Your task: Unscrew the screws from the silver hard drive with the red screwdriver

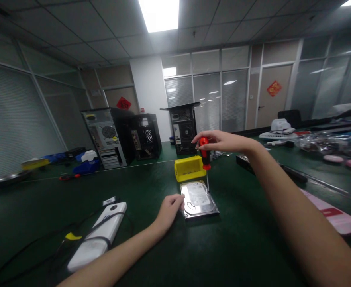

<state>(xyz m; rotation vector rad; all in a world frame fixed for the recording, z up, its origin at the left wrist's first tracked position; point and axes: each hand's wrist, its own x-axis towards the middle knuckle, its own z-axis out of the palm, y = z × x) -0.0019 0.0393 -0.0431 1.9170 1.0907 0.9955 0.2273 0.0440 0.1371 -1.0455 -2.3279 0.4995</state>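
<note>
A silver hard drive [197, 199] lies flat on the green table in front of me, label side up. My left hand [171, 208] is closed at the drive's left edge, its fingertips holding that side. Above the drive's far right corner, my right hand [212, 141] grips a red and black screwdriver [205, 155] by the top of its handle. The screwdriver stands nearly upright, and its shaft reaches down to the drive's right edge. Just behind the drive sits a yellow plastic bin [190, 169]; small bits inside it are too small to name.
Computer cases [106, 137] stand at the back left, and another case [183, 129] is behind the bin. A white power strip [99, 235] with black cable lies at the left. On the right are a pink box [335, 211], metal rails and plastic bags [327, 141].
</note>
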